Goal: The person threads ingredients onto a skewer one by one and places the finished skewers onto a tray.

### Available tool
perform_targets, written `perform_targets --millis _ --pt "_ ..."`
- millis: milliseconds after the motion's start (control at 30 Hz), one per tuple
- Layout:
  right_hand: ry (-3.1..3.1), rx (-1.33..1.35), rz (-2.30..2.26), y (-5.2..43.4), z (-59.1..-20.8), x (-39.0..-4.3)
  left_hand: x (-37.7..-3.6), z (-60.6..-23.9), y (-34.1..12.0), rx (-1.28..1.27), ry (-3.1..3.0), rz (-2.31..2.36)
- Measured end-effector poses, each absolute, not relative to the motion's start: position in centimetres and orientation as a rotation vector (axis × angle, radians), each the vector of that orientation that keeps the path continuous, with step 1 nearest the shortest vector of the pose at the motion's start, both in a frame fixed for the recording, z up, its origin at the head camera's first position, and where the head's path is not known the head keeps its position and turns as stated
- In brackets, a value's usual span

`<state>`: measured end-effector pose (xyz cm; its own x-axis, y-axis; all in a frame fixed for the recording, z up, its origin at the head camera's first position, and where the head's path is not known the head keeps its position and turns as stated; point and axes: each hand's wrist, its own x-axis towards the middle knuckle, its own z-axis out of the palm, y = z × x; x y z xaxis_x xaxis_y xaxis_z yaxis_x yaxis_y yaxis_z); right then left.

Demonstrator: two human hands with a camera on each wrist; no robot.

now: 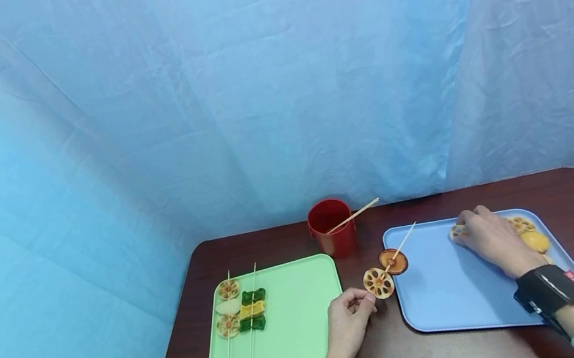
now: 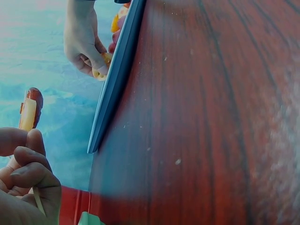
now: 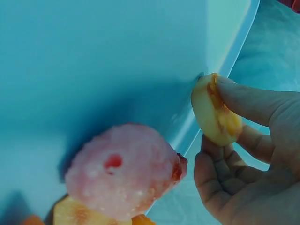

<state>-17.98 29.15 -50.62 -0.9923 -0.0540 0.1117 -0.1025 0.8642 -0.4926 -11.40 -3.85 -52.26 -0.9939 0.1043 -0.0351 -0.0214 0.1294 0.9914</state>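
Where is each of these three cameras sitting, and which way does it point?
Head: worn on the head, looking down at the table; both hands show.
Left wrist: low over the table, facing the blue tray; left hand near, right hand far.
Right wrist: inside the tray, at the fingers pinching a lotus slice.
Shared: that slice, in all three.

I see a dark reddish-brown wood-grain tabletop [image 1: 436, 206] before a pale blue wrinkled cloth backdrop [image 1: 251, 85]. On it are a mint-green plastic tray [image 1: 307, 312], a light blue plastic tray [image 1: 448, 291] and a red round cup [image 1: 332, 228]. The tan lotus-root slice [image 1: 378, 283] shows a ring of holes; the skewered green and yellow pieces [image 1: 253, 311] alternate.
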Motion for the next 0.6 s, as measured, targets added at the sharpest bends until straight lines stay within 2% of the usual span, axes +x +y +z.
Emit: perform_targets --millis 600 --pt "-2.739 0.086 0.817 27.6 -50.2 -15.6 -11.2 -52.1 -4.2 0.053 2.298 1.973"
